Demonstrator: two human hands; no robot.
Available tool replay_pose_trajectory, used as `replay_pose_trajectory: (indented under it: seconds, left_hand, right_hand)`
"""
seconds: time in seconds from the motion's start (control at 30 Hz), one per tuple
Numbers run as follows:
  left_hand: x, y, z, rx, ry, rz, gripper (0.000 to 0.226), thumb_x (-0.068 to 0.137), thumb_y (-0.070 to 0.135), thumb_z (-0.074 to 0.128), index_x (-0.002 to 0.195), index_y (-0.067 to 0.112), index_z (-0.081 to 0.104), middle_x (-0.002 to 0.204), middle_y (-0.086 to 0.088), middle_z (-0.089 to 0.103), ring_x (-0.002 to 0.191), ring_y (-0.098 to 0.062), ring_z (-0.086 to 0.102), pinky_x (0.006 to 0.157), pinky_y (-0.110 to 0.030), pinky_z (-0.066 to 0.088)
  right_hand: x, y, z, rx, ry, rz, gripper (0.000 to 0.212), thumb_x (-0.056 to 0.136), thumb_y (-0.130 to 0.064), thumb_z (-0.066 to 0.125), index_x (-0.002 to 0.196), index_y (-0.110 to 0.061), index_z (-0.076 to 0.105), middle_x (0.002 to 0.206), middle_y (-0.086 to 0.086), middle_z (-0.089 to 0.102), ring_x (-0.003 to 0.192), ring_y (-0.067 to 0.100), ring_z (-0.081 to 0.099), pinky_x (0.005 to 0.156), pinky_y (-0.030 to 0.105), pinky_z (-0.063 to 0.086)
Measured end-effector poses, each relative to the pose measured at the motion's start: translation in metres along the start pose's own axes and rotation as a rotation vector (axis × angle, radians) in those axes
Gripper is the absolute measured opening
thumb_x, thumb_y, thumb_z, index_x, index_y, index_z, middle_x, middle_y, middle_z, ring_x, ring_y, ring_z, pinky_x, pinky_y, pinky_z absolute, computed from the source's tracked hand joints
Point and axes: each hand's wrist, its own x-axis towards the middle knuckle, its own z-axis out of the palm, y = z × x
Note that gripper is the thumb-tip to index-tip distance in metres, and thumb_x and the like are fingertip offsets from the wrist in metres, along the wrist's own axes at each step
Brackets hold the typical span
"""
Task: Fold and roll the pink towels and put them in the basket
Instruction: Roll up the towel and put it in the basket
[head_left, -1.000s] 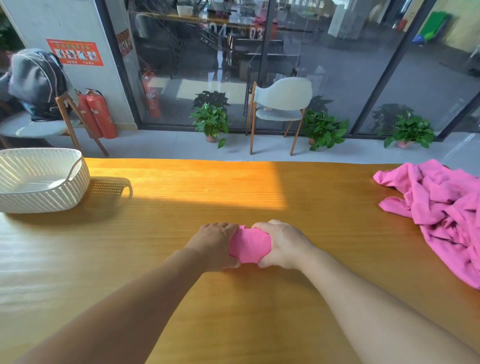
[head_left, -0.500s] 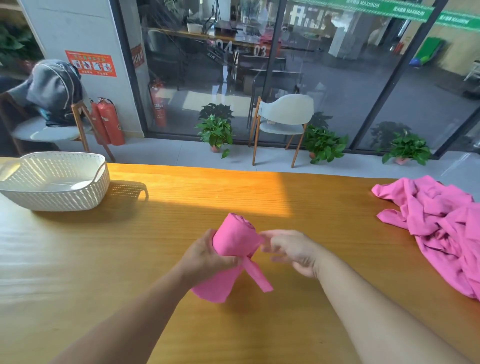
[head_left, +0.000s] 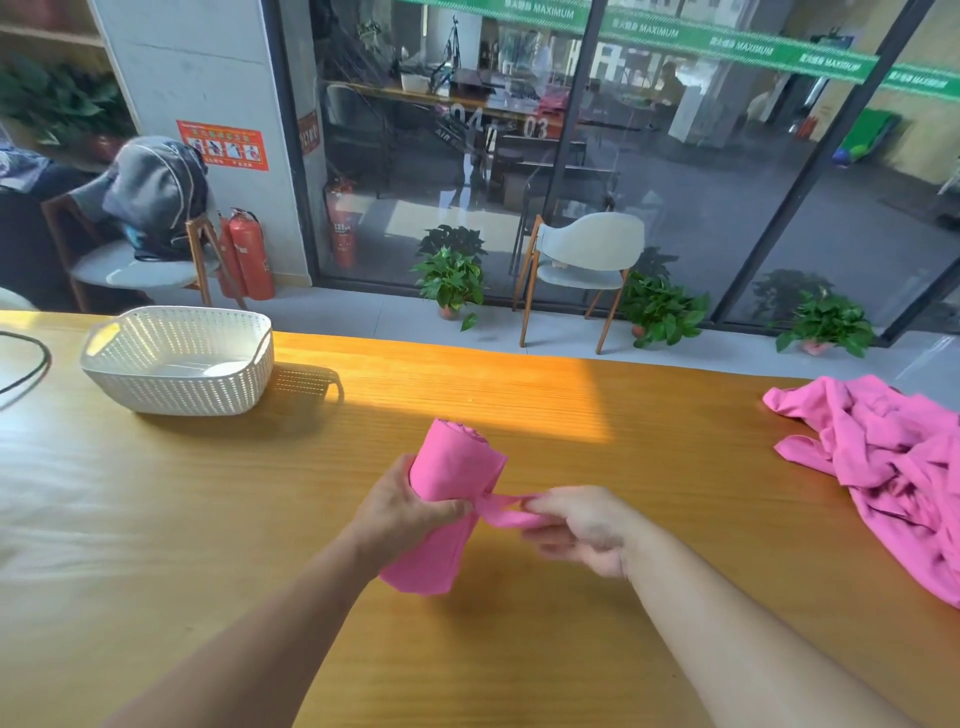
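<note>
A rolled pink towel (head_left: 451, 473) is held upright and tilted above the wooden table (head_left: 519, 405), near its middle. My left hand (head_left: 402, 512) is wrapped around the roll's middle. My right hand (head_left: 576, 525) pinches the roll's loose tail end and holds it out to the right. A white woven basket (head_left: 179, 387) stands at the far left of the table; only its pale floor shows inside. A heap of crumpled pink towels (head_left: 893, 467) lies at the right edge.
A black cable (head_left: 31, 364) curls on the table left of the basket. Beyond the far table edge are chairs, potted plants, fire extinguishers and a glass wall.
The roll went from lying on the table between both hands to raised in my left hand. My right hand took the loose end and pulled it rightward. The view tilted up.
</note>
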Motion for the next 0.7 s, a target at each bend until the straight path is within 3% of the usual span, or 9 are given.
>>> replay_pose_trajectory:
  seconds: [0.1, 0.17, 0.27, 0.37, 0.47, 0.57, 0.63, 0.7]
  left_hand:
    - [-0.009, -0.005, -0.012, 0.102, 0.048, -0.009, 0.068, 0.041, 0.064, 0.077, 0.097, 0.037, 0.051, 0.089, 0.009, 0.067, 0.075, -0.006, 0.066, 0.055, -0.022, 0.050]
    - [-0.013, -0.009, -0.017, 0.145, 0.060, -0.004, 0.064, 0.043, 0.064, 0.077, 0.095, 0.038, 0.051, 0.085, 0.010, 0.067, 0.071, -0.003, 0.064, 0.052, -0.017, 0.047]
    - [-0.018, -0.010, -0.018, 0.286, 0.006, 0.052, 0.066, 0.049, 0.060, 0.077, 0.105, 0.036, 0.053, 0.089, 0.011, 0.067, 0.079, -0.008, 0.065, 0.066, -0.025, 0.053]
    - [-0.028, -0.005, -0.015, 0.417, -0.084, 0.133, 0.065, 0.056, 0.054, 0.075, 0.114, 0.041, 0.050, 0.090, 0.016, 0.066, 0.079, 0.000, 0.062, 0.064, -0.014, 0.048]
    - [-0.037, 0.005, -0.020, 0.498, -0.095, 0.208, 0.058, 0.059, 0.051, 0.074, 0.111, 0.039, 0.051, 0.089, 0.017, 0.065, 0.077, -0.005, 0.060, 0.061, -0.009, 0.043]
    - [-0.043, 0.015, -0.029, 0.538, -0.070, 0.273, 0.055, 0.059, 0.051, 0.074, 0.107, 0.036, 0.053, 0.088, 0.017, 0.062, 0.077, -0.008, 0.057, 0.059, -0.006, 0.039]
    - [-0.044, 0.018, -0.035, 0.445, -0.091, 0.247, 0.054, 0.060, 0.045, 0.079, 0.107, 0.035, 0.056, 0.089, 0.014, 0.065, 0.079, -0.010, 0.060, 0.060, -0.009, 0.043]
    - [-0.045, 0.018, -0.042, 0.289, -0.135, 0.196, 0.053, 0.063, 0.035, 0.085, 0.109, 0.034, 0.059, 0.093, 0.009, 0.069, 0.085, -0.012, 0.065, 0.070, -0.023, 0.054]
  right_hand:
    - [-0.011, -0.015, 0.012, 0.344, -0.104, -0.121, 0.018, 0.096, -0.009, 0.054, 0.084, -0.009, 0.068, 0.075, 0.006, 0.070, 0.075, 0.019, 0.067, 0.094, 0.041, 0.043]
    - [-0.021, -0.026, 0.027, 0.322, -0.182, -0.211, 0.015, 0.095, -0.009, 0.054, 0.085, -0.008, 0.065, 0.064, 0.003, 0.059, 0.065, 0.019, 0.059, 0.087, 0.037, 0.045]
    - [-0.034, -0.050, 0.054, -0.123, -0.222, -0.384, 0.008, 0.094, -0.008, 0.061, 0.088, -0.008, 0.066, 0.059, -0.001, 0.050, 0.051, 0.012, 0.045, 0.062, 0.023, 0.047]
    - [-0.034, -0.081, 0.075, -0.599, -0.216, -0.424, 0.007, 0.089, -0.017, 0.070, 0.084, -0.013, 0.073, 0.058, -0.002, 0.052, 0.052, 0.017, 0.040, 0.049, 0.026, 0.036]
    - [-0.018, -0.101, 0.075, -0.532, -0.206, -0.261, 0.010, 0.090, -0.008, 0.066, 0.081, -0.007, 0.066, 0.049, -0.003, 0.031, 0.046, 0.014, 0.023, 0.044, 0.023, 0.020]
    - [0.007, -0.103, 0.063, -0.362, -0.207, 0.017, 0.013, 0.093, -0.005, 0.060, 0.081, -0.008, 0.061, 0.051, -0.006, 0.023, 0.041, 0.007, 0.016, 0.036, 0.018, 0.015]
    - [0.022, -0.098, 0.058, -0.241, -0.257, 0.174, 0.015, 0.092, -0.007, 0.059, 0.079, -0.013, 0.055, 0.049, -0.007, 0.023, 0.036, 0.004, 0.018, 0.032, 0.015, 0.018]
    - [0.031, -0.092, 0.056, -0.121, -0.323, 0.270, 0.020, 0.081, -0.007, 0.062, 0.070, -0.016, 0.047, 0.046, -0.007, 0.025, 0.031, 0.003, 0.021, 0.029, 0.014, 0.021]
